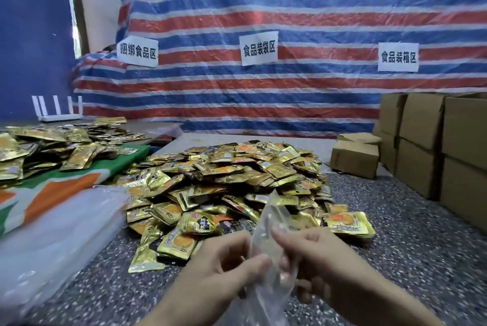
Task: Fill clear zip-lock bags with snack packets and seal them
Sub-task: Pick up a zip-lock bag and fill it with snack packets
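One zip-lock bag (272,220), left hand (218,267), right hand (324,265) pinching it, snack packets (232,175) behind

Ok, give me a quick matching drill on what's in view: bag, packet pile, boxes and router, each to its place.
Things:
1. bag
2. packet pile
3. boxes
4. router

Places:
A. stacked at the right
B. pinched between the left hand and the right hand
C. far back left
D. heaped in the middle, just beyond the hands

Pairs: 1-B, 2-D, 3-A, 4-C
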Motion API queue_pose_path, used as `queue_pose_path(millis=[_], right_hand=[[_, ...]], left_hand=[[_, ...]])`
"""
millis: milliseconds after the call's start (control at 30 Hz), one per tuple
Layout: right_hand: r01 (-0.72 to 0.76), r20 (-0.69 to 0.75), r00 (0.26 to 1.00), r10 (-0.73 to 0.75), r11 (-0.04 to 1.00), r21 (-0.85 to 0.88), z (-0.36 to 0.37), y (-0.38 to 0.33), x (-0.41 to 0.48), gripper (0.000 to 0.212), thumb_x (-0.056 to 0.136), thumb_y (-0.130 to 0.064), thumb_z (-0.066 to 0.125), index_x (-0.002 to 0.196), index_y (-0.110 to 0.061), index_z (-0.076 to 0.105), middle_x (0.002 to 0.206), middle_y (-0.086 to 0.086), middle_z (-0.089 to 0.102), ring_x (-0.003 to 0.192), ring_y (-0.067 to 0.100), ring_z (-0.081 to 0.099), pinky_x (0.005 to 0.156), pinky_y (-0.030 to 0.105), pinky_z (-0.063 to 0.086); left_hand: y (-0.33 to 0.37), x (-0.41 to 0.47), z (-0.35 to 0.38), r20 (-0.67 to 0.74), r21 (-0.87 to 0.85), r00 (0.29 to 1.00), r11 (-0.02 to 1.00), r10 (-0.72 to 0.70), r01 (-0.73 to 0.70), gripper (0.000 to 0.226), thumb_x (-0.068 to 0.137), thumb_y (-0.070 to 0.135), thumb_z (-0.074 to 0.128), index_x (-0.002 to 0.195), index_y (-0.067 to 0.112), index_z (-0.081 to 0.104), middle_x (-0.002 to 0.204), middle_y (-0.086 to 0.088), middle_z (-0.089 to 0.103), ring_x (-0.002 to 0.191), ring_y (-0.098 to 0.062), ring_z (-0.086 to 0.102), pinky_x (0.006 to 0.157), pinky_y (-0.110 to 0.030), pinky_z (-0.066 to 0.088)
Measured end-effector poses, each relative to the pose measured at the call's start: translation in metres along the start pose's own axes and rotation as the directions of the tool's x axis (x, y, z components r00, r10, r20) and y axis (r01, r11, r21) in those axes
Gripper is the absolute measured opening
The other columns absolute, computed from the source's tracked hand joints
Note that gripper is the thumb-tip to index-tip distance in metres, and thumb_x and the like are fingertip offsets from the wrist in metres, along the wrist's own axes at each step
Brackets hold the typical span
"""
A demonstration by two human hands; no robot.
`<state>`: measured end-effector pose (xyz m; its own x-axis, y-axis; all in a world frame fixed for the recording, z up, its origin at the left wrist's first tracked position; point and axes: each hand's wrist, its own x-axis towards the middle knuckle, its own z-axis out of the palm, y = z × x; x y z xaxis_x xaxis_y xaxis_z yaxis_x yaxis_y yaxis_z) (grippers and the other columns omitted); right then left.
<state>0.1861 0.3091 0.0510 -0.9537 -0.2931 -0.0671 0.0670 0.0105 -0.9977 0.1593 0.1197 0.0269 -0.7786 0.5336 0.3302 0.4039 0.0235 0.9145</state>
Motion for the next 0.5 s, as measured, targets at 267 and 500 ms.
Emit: queue_pose_path(millis=[267,500], right_hand=[[-0.05,-0.367,0.93,-0.031,0.976,-0.21,-0.041,0.006,0.011,0.031,0.082,-0.026,0.069,0.055,-0.009,0.066,0.052,0.007,0.057,0.044,0.014,0.044,0.044,0.022,0.029],[0.121,-0.393,0.885,-0.25,0.938,-0.323,-0.074,-0.002,0.05,0.036,0.079,-0.057,0.071,0.071,-0.022,0.072,0.075,-0.001,0.072,0.061,0.007,0.063,0.052,0.02,0.044]], left_hand=[[-0.01,0.014,-0.027,-0.381,-0.073,0.917,0.992,-0.12,0.1,0.031,0.079,0.036,0.062,0.055,0.017,0.063,0.061,-0.008,0.063,0.053,-0.012,0.058,0.048,-0.017,0.049],[-0.021,0.038,-0.031,-0.442,-0.145,0.886,0.986,-0.141,0.085,0.047,0.092,0.049,0.051,0.08,0.01,0.075,0.078,-0.01,0.075,0.067,-0.023,0.071,0.054,-0.02,0.054]])
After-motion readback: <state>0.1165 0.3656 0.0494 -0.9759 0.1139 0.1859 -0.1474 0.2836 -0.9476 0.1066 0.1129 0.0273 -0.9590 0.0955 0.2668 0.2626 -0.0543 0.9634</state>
